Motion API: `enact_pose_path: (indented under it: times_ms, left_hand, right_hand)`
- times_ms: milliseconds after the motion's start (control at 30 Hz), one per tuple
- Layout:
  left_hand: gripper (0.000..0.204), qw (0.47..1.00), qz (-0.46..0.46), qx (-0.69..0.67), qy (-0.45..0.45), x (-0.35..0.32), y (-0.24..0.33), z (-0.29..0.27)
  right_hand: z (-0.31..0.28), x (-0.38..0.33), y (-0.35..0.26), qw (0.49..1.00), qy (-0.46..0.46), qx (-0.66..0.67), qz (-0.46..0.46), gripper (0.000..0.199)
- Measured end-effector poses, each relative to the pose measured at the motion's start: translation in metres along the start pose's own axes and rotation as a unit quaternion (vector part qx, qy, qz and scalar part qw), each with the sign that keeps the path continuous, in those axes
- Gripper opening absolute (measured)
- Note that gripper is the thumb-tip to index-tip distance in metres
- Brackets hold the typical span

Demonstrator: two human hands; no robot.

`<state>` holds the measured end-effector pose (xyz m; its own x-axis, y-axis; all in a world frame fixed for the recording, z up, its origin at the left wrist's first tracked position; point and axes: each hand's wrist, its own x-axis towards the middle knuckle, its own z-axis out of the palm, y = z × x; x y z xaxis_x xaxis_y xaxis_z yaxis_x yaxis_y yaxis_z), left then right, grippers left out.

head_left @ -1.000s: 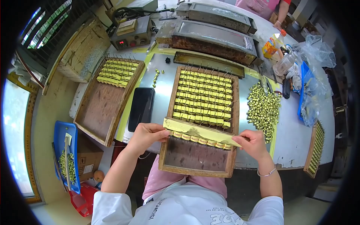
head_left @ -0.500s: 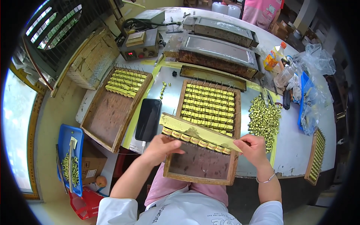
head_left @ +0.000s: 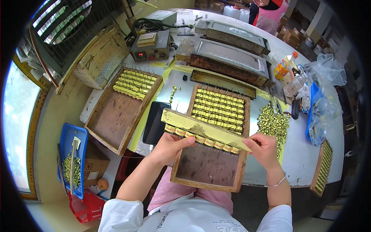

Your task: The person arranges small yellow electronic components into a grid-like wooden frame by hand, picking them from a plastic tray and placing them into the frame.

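Observation:
In front of me, tilted down to the right, is a long yellow strip (head_left: 205,126) with a row of small yellow-wrapped coil-like parts (head_left: 200,139) along its lower edge. Thin pins stick out below them. My left hand (head_left: 170,148) is closed near the left end, its thumb on the row of parts and its other fingers partly hidden. My right hand (head_left: 264,150) pinches the strip's right end between thumb and fingers. Under the strip lies a wooden tray (head_left: 242,170); its far part holds several rows of similar yellow parts (head_left: 218,110) with upright wires.
A second wooden tray (head_left: 133,127) with wired rows lies left, beside a black phone (head_left: 154,124). Loose yellow-green parts (head_left: 272,121) are heaped on the right. Metal soldering-type troughs (head_left: 232,58) and a control box (head_left: 152,48) stand behind. A person (head_left: 266,17) is at the far side.
My left hand has moved up and right, its thumb now against the row of parts. My right hand keeps its pinch. The whole view has shifted slightly.

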<state>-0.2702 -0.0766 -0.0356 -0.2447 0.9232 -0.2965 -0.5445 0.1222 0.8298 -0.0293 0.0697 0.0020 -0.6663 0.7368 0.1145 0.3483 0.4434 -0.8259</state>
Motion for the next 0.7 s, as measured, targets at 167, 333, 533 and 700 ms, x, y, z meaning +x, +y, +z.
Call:
enact_pose_path:
  times_ms: [167,333,533,700]
  left_hand:
    - [0.04,0.999,-0.002,-0.014,-0.033,0.006,0.01,0.005]
    - [0.047,0.995,-0.044,0.047,-0.08,0.029,-0.004,0.028]
    - [0.038,0.996,-0.008,0.067,-0.053,0.057,-0.013,0.031]
    - [0.035,0.998,-0.032,0.046,-0.038,0.046,0.006,0.039]
  right_hand:
    - [-0.002,0.011,-0.01,0.998,0.033,-0.017,-0.049,0.019]
    - [0.014,0.034,-0.01,0.995,0.042,-0.053,-0.07,0.018]
    - [0.016,0.056,-0.004,0.979,0.068,-0.143,-0.13,0.017]
    - [-0.003,0.054,-0.019,0.961,0.063,-0.179,-0.2,0.022]
